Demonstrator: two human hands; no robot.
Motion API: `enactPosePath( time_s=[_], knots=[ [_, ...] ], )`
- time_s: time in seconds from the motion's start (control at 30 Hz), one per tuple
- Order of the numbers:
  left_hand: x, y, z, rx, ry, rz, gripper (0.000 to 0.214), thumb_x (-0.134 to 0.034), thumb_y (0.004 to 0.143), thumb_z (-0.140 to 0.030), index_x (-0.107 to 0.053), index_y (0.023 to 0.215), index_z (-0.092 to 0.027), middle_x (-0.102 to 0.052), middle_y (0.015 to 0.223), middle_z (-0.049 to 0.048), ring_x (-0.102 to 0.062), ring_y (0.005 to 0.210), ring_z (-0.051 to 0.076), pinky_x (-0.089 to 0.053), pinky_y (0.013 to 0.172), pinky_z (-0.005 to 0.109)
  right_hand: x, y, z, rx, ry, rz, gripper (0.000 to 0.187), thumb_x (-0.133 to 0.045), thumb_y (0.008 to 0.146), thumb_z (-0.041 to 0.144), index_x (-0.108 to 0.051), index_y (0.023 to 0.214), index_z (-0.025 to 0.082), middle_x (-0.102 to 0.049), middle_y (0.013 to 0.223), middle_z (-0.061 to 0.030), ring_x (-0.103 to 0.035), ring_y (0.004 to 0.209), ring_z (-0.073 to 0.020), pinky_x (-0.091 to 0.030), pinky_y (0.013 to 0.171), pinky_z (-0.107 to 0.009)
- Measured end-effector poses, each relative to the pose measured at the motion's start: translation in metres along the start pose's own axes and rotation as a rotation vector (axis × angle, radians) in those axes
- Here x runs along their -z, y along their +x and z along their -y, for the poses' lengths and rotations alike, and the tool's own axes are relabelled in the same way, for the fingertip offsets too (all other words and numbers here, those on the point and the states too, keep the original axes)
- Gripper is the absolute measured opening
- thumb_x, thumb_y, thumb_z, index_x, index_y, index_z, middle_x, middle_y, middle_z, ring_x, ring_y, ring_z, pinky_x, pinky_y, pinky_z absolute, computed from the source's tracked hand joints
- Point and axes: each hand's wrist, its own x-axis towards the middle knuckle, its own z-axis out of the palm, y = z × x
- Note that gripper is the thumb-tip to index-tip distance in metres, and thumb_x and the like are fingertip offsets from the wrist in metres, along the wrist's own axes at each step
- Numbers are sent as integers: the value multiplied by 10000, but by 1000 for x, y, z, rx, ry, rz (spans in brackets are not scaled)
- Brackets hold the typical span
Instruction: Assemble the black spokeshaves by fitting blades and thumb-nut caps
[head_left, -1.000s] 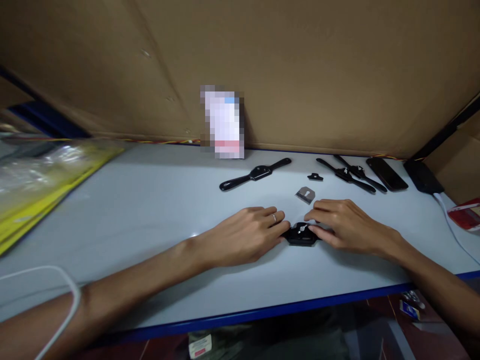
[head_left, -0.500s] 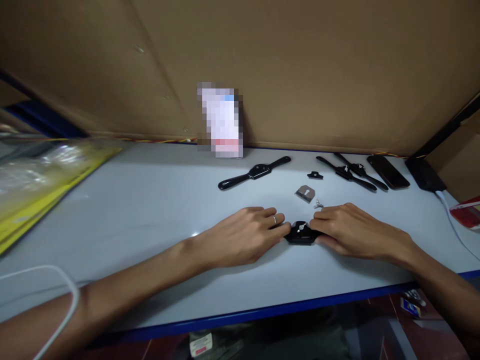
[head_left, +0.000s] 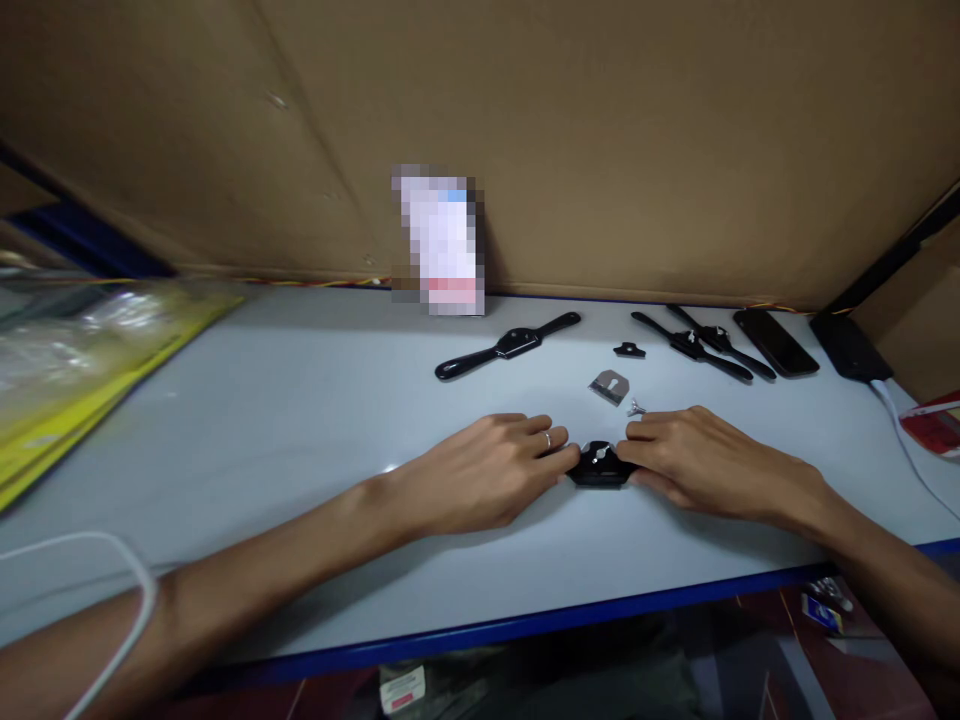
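Note:
A black spokeshave [head_left: 599,466] sits near the front of the white table, its middle body with a silver screw in view. My left hand [head_left: 499,470], with a ring on one finger, is closed round its left handle. Closed on the other handle is my right hand [head_left: 694,460]. My fingers hide both handles. Just beyond lie a flat grey blade [head_left: 609,386] with a keyhole slot, a small silver thumbscrew [head_left: 635,407] and a little black cap piece [head_left: 629,350]. Another black spokeshave body [head_left: 517,343] rests behind my left hand.
Two spokeshaves [head_left: 701,345] lie together at the back right, beside a dark phone [head_left: 776,343] and a black device [head_left: 851,348] with a white cable. Clear plastic bags on a yellow sheet [head_left: 135,360] cover the left. A blurred upright card [head_left: 446,240] leans on the cardboard wall.
The spokeshave in my hands has tilted slightly, so a slot seen on its body before is now hidden. Both hands stay in nearly the same place.

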Motion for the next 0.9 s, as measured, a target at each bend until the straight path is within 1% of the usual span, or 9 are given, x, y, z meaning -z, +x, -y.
enactPosePath(
  time_s=[0.27, 0.37, 0.4, 0.47, 0.53, 0.57, 0.63, 0.73, 0.9],
  knots=[
    [0, -1, 0, 13, -10, 2, 175, -400, 1015, -166, -575, 1019, -157, -638, 860, 47, -565, 720, 178, -438, 612, 329, 2, 0, 0, -29, 10, -14, 116, -596, 913, 103, -672, 958, 179, -674, 899, -34, -616, 770, -175, -345, 612, -301],
    [1, 0, -1, 19, -39, -18, 188, -390, 1027, -177, -577, 1011, -158, -635, 844, 44, -561, 709, 170, -428, 604, 319, 3, -2, -2, -52, 33, -21, 59, -622, 926, 182, -681, 932, 182, -682, 891, -38, -620, 773, -179, -351, 623, -298],
    [0, 0, -1, 23, -51, -27, 186, -393, 1031, -184, -577, 1013, -159, -633, 836, 41, -561, 707, 169, -426, 603, 317, 3, -2, -3, -63, 41, -46, 71, -622, 935, 214, -686, 934, 182, -684, 885, -41, -618, 764, -178, -354, 627, -298],
    [0, 0, -1, 32, -67, -37, 179, -404, 1036, -202, -577, 1025, -161, -629, 827, 37, -565, 711, 170, -426, 609, 317, 1, 0, -3, -75, 49, -139, 133, -594, 968, 266, -695, 976, 180, -688, 893, -52, -613, 754, -173, -358, 637, -297],
    [-2, 0, -1, 40, -63, -35, 179, -407, 1039, -221, -576, 1027, -164, -631, 829, 36, -569, 718, 173, -430, 617, 320, -4, 2, -3, -59, 36, -235, 185, -560, 995, 295, -696, 1041, 177, -691, 910, -62, -606, 752, -170, -353, 635, -295],
    [-2, 0, -1, 44, -56, -30, 182, -406, 1041, -228, -575, 1018, -165, -633, 832, 37, -570, 721, 174, -433, 621, 322, -6, 4, -3, -44, 21, -262, 203, -552, 1003, 307, -696, 1059, 176, -690, 910, -64, -601, 746, -169, -346, 627, -294],
    [-2, 0, -1, 52, -43, -22, 190, -402, 1043, -239, -569, 986, -166, -635, 840, 37, -572, 722, 176, -436, 620, 326, -11, 7, -1, -16, -18, -278, 219, -552, 1006, 325, -699, 1060, 173, -681, 886, -60, -584, 722, -164, -324, 603, -292],
    [-1, 1, -1, 59, -35, -26, 212, -385, 1048, -241, -554, 943, -168, -629, 832, 33, -570, 718, 177, -431, 613, 329, -18, 10, 0, 15, -68, -293, 234, -559, 1005, 346, -703, 998, 162, -662, 846, -52, -552, 685, -153, -295, 575, -291],
    [0, 2, -1, 38, -41, -52, 223, -356, 1025, -157, -549, 916, -175, -615, 793, 27, -544, 684, 176, -409, 591, 337, -27, 15, -1, 28, -108, -350, 282, -492, 1037, 310, -683, 907, 149, -651, 806, -46, -522, 652, -139, -286, 564, -292]
  ],
)
